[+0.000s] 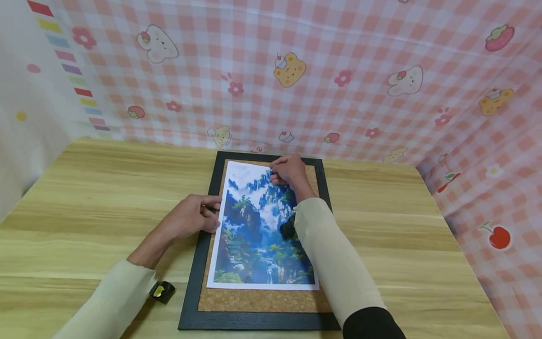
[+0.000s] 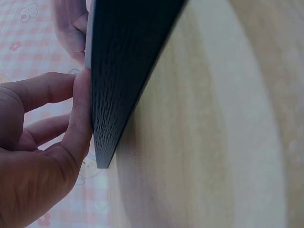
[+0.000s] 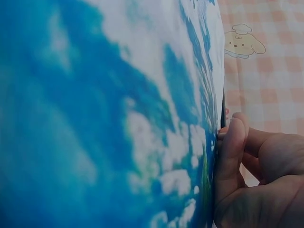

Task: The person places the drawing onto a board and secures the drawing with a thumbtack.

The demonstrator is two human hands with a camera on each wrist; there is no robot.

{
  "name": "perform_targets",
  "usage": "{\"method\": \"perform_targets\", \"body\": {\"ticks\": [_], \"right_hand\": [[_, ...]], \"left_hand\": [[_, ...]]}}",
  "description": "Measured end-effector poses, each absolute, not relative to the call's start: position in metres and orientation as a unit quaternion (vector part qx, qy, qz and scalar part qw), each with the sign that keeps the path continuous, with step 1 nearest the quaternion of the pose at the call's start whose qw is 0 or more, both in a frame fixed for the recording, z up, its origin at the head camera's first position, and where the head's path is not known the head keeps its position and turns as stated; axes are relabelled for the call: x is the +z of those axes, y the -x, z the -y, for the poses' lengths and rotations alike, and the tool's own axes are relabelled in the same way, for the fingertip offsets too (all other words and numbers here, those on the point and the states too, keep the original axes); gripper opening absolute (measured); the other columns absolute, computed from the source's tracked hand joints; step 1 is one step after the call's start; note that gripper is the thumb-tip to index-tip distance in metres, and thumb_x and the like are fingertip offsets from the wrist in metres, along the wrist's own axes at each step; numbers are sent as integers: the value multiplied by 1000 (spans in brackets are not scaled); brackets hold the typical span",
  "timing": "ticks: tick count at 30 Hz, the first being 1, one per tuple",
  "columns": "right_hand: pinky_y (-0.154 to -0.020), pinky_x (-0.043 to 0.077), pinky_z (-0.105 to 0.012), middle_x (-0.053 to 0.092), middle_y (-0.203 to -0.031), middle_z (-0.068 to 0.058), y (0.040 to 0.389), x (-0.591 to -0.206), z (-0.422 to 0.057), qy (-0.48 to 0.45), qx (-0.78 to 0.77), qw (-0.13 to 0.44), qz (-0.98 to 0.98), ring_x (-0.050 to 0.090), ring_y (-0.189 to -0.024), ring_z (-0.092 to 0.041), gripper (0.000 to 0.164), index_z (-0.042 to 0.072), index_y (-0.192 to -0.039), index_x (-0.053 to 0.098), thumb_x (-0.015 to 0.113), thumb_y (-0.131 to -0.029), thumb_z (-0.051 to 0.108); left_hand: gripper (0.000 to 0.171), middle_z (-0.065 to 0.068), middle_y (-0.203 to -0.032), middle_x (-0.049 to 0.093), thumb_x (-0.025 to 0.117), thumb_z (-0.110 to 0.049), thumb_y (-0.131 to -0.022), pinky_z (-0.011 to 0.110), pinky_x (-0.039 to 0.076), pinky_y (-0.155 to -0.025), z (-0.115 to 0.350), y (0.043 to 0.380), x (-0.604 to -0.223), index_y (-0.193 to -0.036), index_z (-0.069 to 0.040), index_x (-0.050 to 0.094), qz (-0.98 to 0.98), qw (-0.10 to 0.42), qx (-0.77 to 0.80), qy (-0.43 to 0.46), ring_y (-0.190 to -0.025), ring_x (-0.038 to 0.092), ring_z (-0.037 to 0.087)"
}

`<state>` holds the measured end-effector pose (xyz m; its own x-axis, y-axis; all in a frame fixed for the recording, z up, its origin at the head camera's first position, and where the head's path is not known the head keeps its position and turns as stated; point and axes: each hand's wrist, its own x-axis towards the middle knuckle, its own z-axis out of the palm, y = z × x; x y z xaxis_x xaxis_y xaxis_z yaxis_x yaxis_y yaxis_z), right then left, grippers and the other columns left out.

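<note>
A landscape print (image 1: 262, 235) of blue mountains with a white border lies upright, slightly askew, on a cork board (image 1: 262, 300) with a black frame (image 1: 258, 321). My left hand (image 1: 188, 216) is at the print's left edge, its index finger and thumb spread apart along it. In the left wrist view, the left thumb (image 2: 81, 114) lies against the frame's side. My right hand (image 1: 292, 172) bends over the print's top edge, pinching there with thumb and fingertips; the right wrist view shows the thumb (image 3: 232, 147) close along the paper. What lies between these fingertips is hidden.
The board stands on a wood-grain table (image 1: 394, 235), its far end close to a pink checked curtain (image 1: 254, 70) with cartoon prints. The right sleeve (image 1: 338, 259) covers part of the frame's right side. A small black wrist camera (image 1: 162, 292) sits by the left sleeve.
</note>
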<state>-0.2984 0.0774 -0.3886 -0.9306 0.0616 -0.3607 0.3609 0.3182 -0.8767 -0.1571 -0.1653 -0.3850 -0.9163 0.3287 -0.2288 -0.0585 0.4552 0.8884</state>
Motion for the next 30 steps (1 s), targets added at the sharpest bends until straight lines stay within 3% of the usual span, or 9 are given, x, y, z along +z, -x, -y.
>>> {"method": "perform_targets", "body": {"ticks": [16,30], "right_hand": [[-56,57,-27,66,-75,-8,304,-385,-90,-131,-605,192,-761,62,-56,-12,17,7,-102,71,60,-90,12],[-56,56,-28,61,-72,-5,301,-379,-96,-125,-594,200,-769,55,-53,-12,19,11,-103,71,57,-91,14]], "left_hand": [[67,19,-126,51,62,7,-80,31,58,-70,164,161,-383,-142,-1,37,-836,198,507,-76,-87,59,21],[60,19,-124,51,59,4,-84,31,58,-71,163,161,-382,-141,0,39,-834,194,514,-61,-86,61,20]]}}
